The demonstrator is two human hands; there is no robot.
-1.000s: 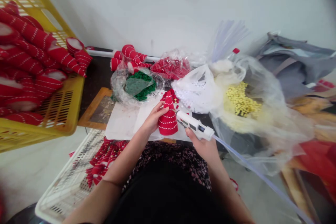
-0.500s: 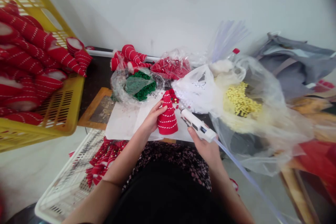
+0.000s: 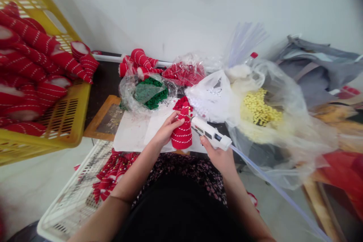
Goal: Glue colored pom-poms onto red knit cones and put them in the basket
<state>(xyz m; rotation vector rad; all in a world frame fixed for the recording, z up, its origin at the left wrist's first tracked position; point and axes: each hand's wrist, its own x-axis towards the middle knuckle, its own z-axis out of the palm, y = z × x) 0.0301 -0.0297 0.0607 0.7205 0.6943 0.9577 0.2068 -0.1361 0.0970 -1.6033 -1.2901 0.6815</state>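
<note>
My left hand point(image 3: 168, 129) is closed around the side of a red fabric cone point(image 3: 182, 136) with white dashed stitching, held upright over the white paper point(image 3: 133, 128). A white hot glue gun point(image 3: 210, 132) is gripped in my right hand point(image 3: 219, 159). Its nozzle points left and meets the cone's upper right side; whether it touches cannot be made out. From the gun's rear a long pale glue stick point(image 3: 266, 181) trails down to the right. Small red pieces point(image 3: 180, 103) lie just behind the cone's tip.
Bags of green pompoms point(image 3: 151, 92), red pieces point(image 3: 184, 73), white pieces point(image 3: 211, 96) and yellow pieces point(image 3: 262, 107) line the back of the table. A yellow crate point(image 3: 76, 128) full of red cones stands left; a white basket point(image 3: 61, 204) with red cones sits below.
The cone has tipped and shifted slightly down, its top leaning right. The glue gun has moved left, bringing its nozzle from beside the cone up to its upper side.
</note>
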